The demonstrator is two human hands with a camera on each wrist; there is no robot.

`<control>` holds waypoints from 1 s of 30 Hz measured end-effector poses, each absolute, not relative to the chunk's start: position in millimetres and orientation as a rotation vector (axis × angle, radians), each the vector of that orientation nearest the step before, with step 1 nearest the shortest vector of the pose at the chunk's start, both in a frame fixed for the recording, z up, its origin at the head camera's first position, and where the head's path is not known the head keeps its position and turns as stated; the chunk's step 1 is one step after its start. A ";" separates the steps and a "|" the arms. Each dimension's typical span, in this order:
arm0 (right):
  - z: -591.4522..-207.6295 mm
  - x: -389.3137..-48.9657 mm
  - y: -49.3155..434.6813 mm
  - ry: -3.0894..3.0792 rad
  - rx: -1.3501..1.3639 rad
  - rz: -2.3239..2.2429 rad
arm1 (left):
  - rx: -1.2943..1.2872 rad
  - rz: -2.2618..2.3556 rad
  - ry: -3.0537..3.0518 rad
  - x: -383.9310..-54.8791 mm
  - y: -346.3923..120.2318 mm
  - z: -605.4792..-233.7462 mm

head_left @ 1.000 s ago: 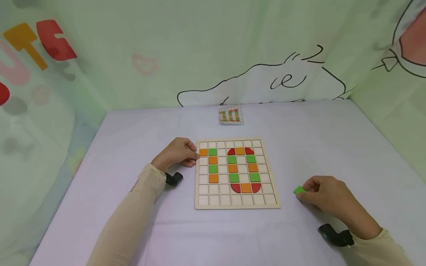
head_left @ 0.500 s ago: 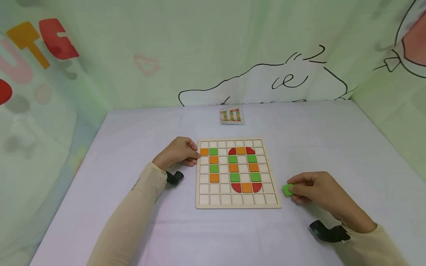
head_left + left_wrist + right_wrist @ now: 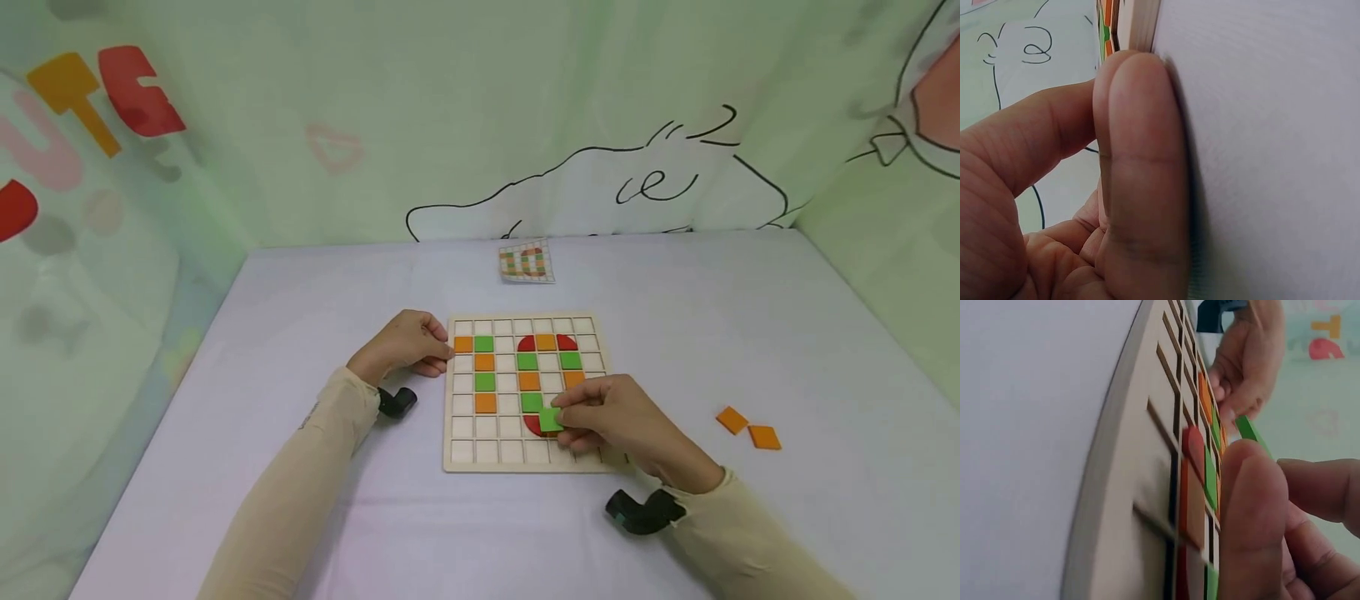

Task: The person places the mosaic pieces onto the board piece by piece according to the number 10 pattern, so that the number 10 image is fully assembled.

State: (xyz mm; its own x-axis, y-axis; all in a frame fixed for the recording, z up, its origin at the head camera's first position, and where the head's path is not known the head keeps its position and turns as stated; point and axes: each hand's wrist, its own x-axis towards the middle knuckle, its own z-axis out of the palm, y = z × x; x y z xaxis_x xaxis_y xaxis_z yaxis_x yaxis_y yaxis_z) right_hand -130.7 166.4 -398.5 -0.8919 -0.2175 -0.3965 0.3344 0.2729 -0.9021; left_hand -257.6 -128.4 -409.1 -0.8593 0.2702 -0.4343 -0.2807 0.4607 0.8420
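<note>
In the head view my right hand [image 3: 618,425] is over the lower right part of a wooden grid board [image 3: 461,462]. Its thumb and fingers pinch a green square tile [image 3: 551,419], which also shows as a thin green tile [image 3: 1249,430] beyond the fingertips in the right wrist view. My left hand [image 3: 405,343] grips the board's left edge, its thumb at the rim; the left wrist view shows the thumb [image 3: 1144,125] right against the board's side [image 3: 1140,25]. Orange, green and red tiles sit in the board's cells, some hidden behind my right hand.
Two loose orange tiles [image 3: 765,437] lie on the white cloth [image 3: 750,333] to the right. Behind the board is a small pattern card [image 3: 527,262] printed with a coloured grid. A printed curtain [image 3: 337,83] stands behind the table.
My right hand has carried the green tile leftward from beside the board to over its lower right cells. The two orange tiles have come into sight. My left hand stays at the board's edge.
</note>
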 end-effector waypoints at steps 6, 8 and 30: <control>-393.4 -141.0 138.2 2.094 0.045 -1.625 | -0.006 1.418 2.187 -258.7 -126.7 -410.3; -392.2 -143.6 130.5 2.095 0.050 -1.612 | -0.002 1.420 2.182 -258.5 -126.6 -410.3; -399.7 -150.9 93.5 2.170 0.055 -1.504 | 0.003 1.431 2.179 -257.5 -129.2 -408.3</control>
